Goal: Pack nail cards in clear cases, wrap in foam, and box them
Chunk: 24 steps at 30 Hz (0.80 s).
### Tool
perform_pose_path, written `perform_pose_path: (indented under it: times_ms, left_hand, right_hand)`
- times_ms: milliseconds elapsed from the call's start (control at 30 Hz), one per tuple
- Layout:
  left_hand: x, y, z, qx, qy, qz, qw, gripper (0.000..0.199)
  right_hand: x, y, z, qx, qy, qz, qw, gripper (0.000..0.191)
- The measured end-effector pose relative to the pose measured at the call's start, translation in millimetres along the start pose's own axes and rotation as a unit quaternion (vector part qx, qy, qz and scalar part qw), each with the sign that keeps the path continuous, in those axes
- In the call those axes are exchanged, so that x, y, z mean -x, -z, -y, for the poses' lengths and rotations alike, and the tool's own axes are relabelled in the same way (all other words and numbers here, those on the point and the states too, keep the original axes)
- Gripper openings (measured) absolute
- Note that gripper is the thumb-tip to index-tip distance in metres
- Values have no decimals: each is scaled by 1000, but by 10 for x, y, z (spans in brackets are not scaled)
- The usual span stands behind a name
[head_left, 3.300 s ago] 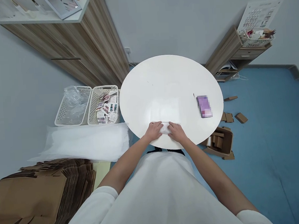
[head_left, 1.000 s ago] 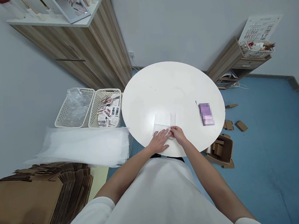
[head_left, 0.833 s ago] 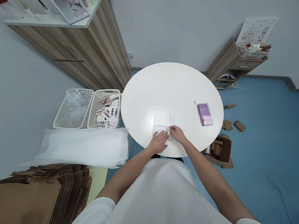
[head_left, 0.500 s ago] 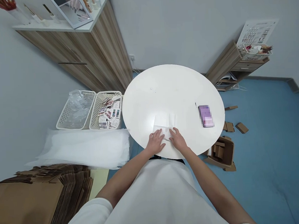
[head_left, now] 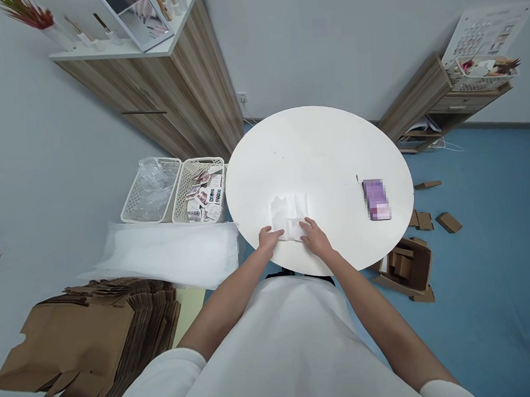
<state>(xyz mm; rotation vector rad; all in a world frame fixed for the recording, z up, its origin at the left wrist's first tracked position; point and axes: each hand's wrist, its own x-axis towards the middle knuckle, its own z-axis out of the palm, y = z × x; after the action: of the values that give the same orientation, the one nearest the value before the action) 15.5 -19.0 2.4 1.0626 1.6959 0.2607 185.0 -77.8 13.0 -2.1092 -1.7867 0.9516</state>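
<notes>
Two wood-grain cabinets, one tall (head_left: 204,88) and one low (head_left: 420,93), near one oval white table (head_left: 315,141). Beside the table, one stack of flattened cardboard boxes (head_left: 75,330), too tightly layered to count, and one pile of thin white sheets (head_left: 169,252), likewise uncountable. On the floor, one open carton (head_left: 419,267) with about six loose cardboard pieces around it. Next in size, two white baskets side by side: one (head_left: 172,195) with clear plastic bags (head_left: 154,184), one (head_left: 181,206) with many small printed cards (head_left: 208,196).

Two bare hands at the near side of the table. Left hand (head_left: 267,240) with fingers partly open and bent, thumb touching the left side of the folded white wrap (head_left: 288,209). Right hand (head_left: 316,239) also partly open, fingertips and thumb against the right side. Cannot tell how firmly pinched on either side.

One wrap, flat on the tabletop near the front edge, between the hands. Probably very light, soft and floppy, quick to crease or tear, perhaps a little slippery on the smooth top. Best taken at both side edges of the folded near part, with flat fingertips and light pressure. Contents, if any, hidden. Well to the right, one purple item (head_left: 376,197), blurred.
</notes>
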Motion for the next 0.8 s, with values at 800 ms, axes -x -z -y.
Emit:
perform_pose_path:
  times_ms: [800]
  left_hand:
    - [372,-386,-21,-289,-352,50,889,30]
  right_hand:
    - [-187,-44,-2,-218,-88,-50,971,31]
